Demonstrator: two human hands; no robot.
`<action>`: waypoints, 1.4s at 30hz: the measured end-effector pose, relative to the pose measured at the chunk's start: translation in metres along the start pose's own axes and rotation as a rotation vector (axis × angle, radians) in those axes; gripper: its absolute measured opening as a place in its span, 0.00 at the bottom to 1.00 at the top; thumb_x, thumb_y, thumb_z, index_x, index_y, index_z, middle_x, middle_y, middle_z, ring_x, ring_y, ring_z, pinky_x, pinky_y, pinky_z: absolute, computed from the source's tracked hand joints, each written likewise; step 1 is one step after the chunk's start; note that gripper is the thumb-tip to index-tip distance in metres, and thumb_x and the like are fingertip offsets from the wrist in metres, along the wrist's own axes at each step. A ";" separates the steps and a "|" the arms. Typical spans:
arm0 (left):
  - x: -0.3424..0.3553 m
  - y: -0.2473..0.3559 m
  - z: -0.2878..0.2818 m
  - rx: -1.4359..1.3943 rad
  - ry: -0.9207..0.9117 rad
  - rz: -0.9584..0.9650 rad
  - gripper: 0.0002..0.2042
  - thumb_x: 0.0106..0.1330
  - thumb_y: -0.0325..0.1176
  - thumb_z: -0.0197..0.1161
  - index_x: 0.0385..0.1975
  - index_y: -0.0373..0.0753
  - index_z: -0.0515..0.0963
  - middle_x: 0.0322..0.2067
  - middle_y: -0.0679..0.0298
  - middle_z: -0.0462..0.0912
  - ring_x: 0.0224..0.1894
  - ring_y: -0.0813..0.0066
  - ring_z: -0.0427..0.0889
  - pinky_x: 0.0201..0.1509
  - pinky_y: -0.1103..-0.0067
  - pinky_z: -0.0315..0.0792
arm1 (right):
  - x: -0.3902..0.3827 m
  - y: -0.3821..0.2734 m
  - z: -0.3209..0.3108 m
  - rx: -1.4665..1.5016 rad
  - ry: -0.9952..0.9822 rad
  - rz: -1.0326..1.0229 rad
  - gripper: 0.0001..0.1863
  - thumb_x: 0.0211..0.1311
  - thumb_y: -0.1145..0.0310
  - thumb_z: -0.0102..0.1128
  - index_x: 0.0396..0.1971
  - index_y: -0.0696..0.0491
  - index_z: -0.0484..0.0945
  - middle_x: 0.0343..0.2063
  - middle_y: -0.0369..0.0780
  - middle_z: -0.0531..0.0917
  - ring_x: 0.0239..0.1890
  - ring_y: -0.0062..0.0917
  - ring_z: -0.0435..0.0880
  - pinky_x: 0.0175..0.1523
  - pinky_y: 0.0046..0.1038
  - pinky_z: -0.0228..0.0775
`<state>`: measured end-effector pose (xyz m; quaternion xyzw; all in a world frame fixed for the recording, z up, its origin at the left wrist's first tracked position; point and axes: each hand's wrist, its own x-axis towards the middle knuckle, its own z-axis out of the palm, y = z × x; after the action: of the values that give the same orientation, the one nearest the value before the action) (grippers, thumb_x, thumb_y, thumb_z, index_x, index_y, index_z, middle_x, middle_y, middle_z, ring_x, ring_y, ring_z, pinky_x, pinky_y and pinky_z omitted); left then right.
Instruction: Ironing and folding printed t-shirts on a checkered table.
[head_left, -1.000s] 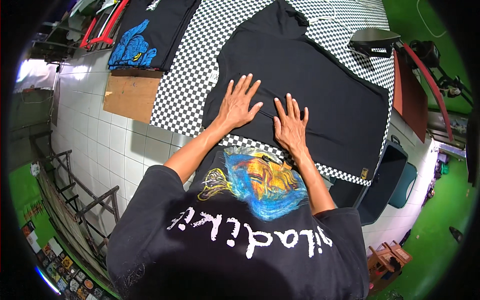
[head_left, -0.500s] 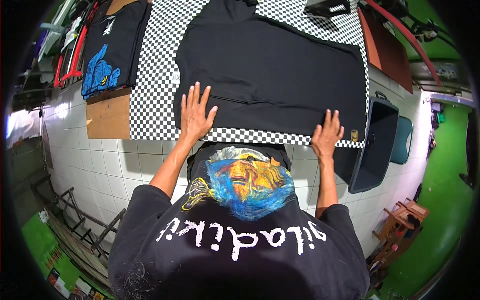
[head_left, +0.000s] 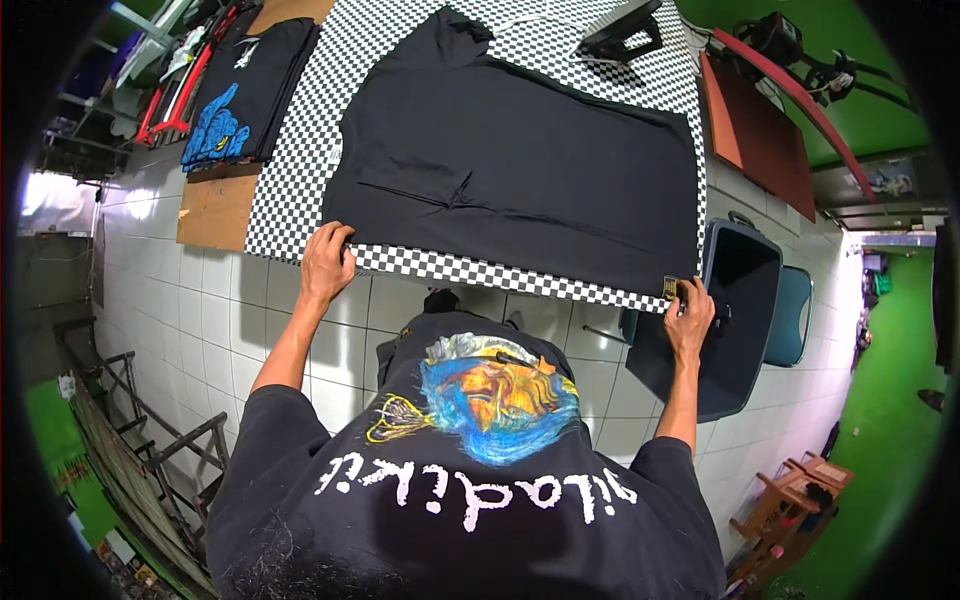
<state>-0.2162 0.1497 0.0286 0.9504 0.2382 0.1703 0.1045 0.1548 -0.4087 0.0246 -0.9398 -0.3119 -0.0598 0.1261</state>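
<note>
A black T-shirt (head_left: 520, 140) lies sideways on a black-and-white checkered cloth (head_left: 290, 190), one sleeve pointing to the far side. Creases run through its near half. At the shirt's near left corner, my left hand (head_left: 328, 262) has its fingers bent and closed on the fabric edge. My right hand (head_left: 690, 318) pinches the near right corner, beside a small dark label with gold print (head_left: 671, 288). Both hands are at the front edge of the table, and their fingertips are partly hidden.
A dark clothes iron (head_left: 622, 32) stands at the far side of the cloth. Folded black T-shirts with a blue print (head_left: 250, 90) lie at the far left, above a bare wooden board (head_left: 212, 215). Right of the table are a dark plastic tub (head_left: 745, 310) and a teal stool (head_left: 790, 318).
Both hands lay flat with fingers spread on the shirt; now they have moved apart to its near corners and closed on the edge. The view has shifted slightly.
</note>
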 end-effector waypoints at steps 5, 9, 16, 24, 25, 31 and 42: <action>-0.006 0.001 -0.011 0.059 0.015 0.050 0.15 0.56 0.21 0.66 0.44 0.37 0.80 0.48 0.57 0.80 0.51 0.55 0.81 0.55 0.65 0.76 | 0.003 0.012 -0.014 -0.012 0.055 -0.124 0.17 0.55 0.76 0.66 0.47 0.54 0.81 0.53 0.44 0.82 0.56 0.40 0.80 0.67 0.42 0.66; -0.007 -0.006 -0.008 0.124 0.015 0.066 0.12 0.58 0.21 0.66 0.42 0.38 0.79 0.48 0.57 0.80 0.50 0.55 0.81 0.53 0.64 0.76 | 0.001 0.031 -0.014 -0.005 0.058 -0.193 0.15 0.56 0.76 0.66 0.45 0.54 0.81 0.50 0.44 0.84 0.53 0.40 0.82 0.65 0.42 0.67; -0.014 -0.002 -0.014 0.185 0.067 0.036 0.10 0.57 0.20 0.65 0.38 0.38 0.77 0.48 0.56 0.78 0.51 0.54 0.80 0.52 0.62 0.76 | -0.001 0.049 -0.009 -0.043 0.049 -0.272 0.13 0.56 0.78 0.66 0.43 0.55 0.80 0.47 0.44 0.85 0.51 0.39 0.84 0.66 0.43 0.67; -0.019 0.005 -0.019 0.147 0.044 0.004 0.16 0.58 0.27 0.65 0.48 0.41 0.79 0.56 0.50 0.74 0.59 0.48 0.74 0.64 0.59 0.69 | 0.006 0.026 -0.023 -0.081 -0.007 -0.239 0.13 0.56 0.74 0.63 0.42 0.55 0.81 0.50 0.43 0.83 0.55 0.39 0.81 0.70 0.45 0.63; -0.014 0.012 -0.022 0.142 0.041 0.008 0.16 0.58 0.27 0.65 0.48 0.41 0.79 0.56 0.50 0.74 0.59 0.48 0.74 0.64 0.59 0.69 | 0.009 0.022 -0.027 -0.076 0.024 -0.213 0.13 0.55 0.74 0.61 0.43 0.55 0.80 0.50 0.44 0.83 0.55 0.40 0.81 0.69 0.45 0.64; 0.041 0.043 -0.013 -0.001 0.195 0.040 0.13 0.60 0.32 0.64 0.44 0.38 0.82 0.55 0.51 0.76 0.58 0.48 0.75 0.65 0.57 0.67 | 0.061 -0.012 -0.009 0.108 0.160 -0.180 0.15 0.54 0.74 0.59 0.43 0.57 0.80 0.50 0.46 0.83 0.55 0.43 0.81 0.65 0.43 0.67; 0.210 0.108 0.084 -0.247 0.049 0.146 0.11 0.65 0.33 0.66 0.46 0.39 0.82 0.52 0.55 0.79 0.58 0.52 0.77 0.65 0.61 0.69 | 0.243 -0.083 0.051 0.400 0.113 -0.019 0.12 0.59 0.79 0.56 0.42 0.57 0.82 0.41 0.47 0.85 0.47 0.44 0.85 0.55 0.39 0.76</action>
<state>0.0345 0.1487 0.0389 0.9406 0.1481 0.2287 0.2023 0.3008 -0.1911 0.0389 -0.8882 -0.3190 -0.0506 0.3268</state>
